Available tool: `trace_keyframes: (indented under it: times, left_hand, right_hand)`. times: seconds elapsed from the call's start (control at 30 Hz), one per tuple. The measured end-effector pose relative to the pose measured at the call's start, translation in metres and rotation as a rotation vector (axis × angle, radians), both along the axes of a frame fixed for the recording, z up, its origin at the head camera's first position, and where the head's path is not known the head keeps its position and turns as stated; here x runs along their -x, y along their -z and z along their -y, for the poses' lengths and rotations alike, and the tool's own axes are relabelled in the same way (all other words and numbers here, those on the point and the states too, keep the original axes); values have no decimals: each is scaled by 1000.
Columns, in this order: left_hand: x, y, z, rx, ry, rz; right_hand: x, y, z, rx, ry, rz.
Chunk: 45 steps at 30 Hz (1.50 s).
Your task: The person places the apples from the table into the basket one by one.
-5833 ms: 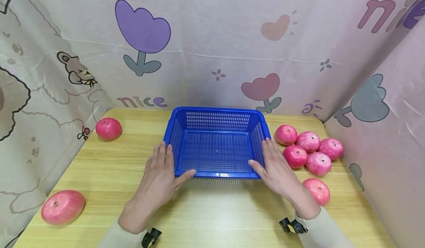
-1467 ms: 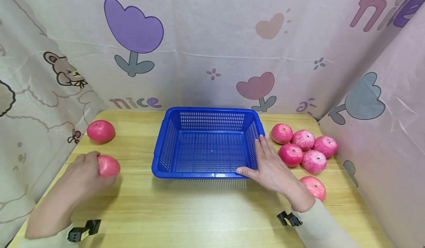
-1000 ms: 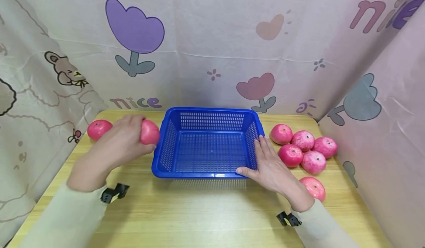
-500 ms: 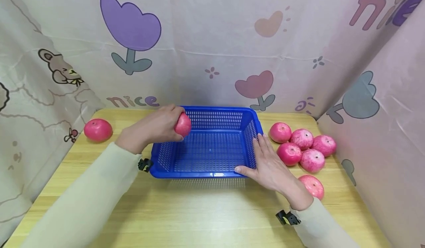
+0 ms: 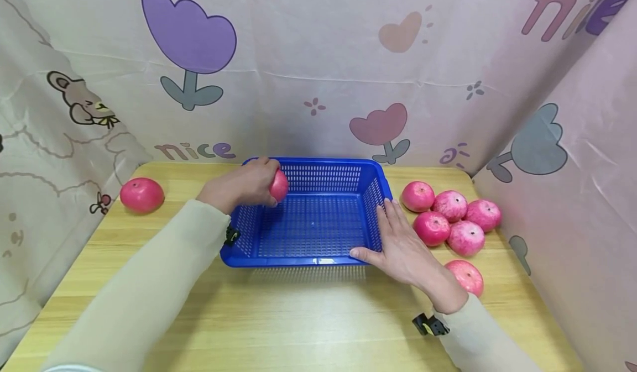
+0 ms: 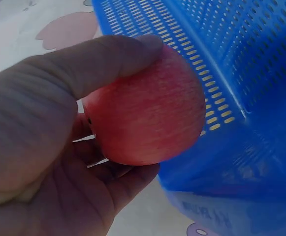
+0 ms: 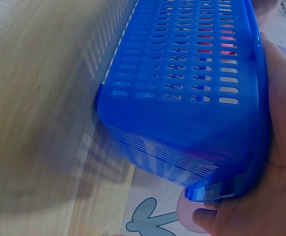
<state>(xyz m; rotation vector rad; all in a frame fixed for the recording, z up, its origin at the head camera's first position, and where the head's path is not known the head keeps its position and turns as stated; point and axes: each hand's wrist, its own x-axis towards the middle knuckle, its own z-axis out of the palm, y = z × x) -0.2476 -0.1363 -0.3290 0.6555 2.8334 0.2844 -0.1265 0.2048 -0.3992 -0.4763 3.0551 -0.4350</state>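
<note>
The left hand [image 5: 249, 184] is clamping a single reddish-pink apple, the held apple [image 5: 280, 186], with the thumb pressing on one side and the fingers curling round the other. That apple is hanging over the far left part of the blue slotted basket [image 5: 293, 262], inside the rim. Red is showing through the slots in the right wrist view, but whether the fruit is touching the basket's floor cannot be told.

The right hand [image 5: 404, 250] is lying flat along the basket's right rim, its fingers straight and together, its thumb spreading out to the near rim. It is gripping no fruit and appears to be steadying the basket, which is standing upright on the counter [image 5: 298, 322].

No other fruit is showing in the basket. Outside it, a lone apple [image 5: 141, 195] is resting at the far left of the counter, well apart from the basket. A group of five apples [image 5: 450, 206] is sitting close together to the right, and a near apple [image 5: 466, 275] is lying just apart from them, partly hidden by the right wrist.

Judgement: the step in hand is placing a first apple in the basket. The next move is calling for a low, gentle release against the basket's floor, fingers parting without knocking the left wall, while the right hand is holding the rim steady.
</note>
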Motion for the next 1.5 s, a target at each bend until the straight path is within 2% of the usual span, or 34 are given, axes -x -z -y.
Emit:
trace_keyframes:
  times: [0.2,0.5,0.7,0.97,1.27,1.5]
  left_hand:
    - [6,5,-7,50,-16,47]
    - [13,20,-15,141,-10,33]
    - [16,30,-18,176,-30,62]
    - [15,34,-19,176,-81,115]
    - [19,41,-20,209,-77,75]
    - [21,42,-20,227,-91,79]
  right_hand:
    - [1,0,0,-2,1,-3]
    - [0,2,0,2,-1,-2]
    - [0,3,1,9,-2,-10]
    - [-1,3,1,9,1,-11]
    - [-2,1,0,-34,2,-17]
    - [-1,2,0,-33,-5,-29]
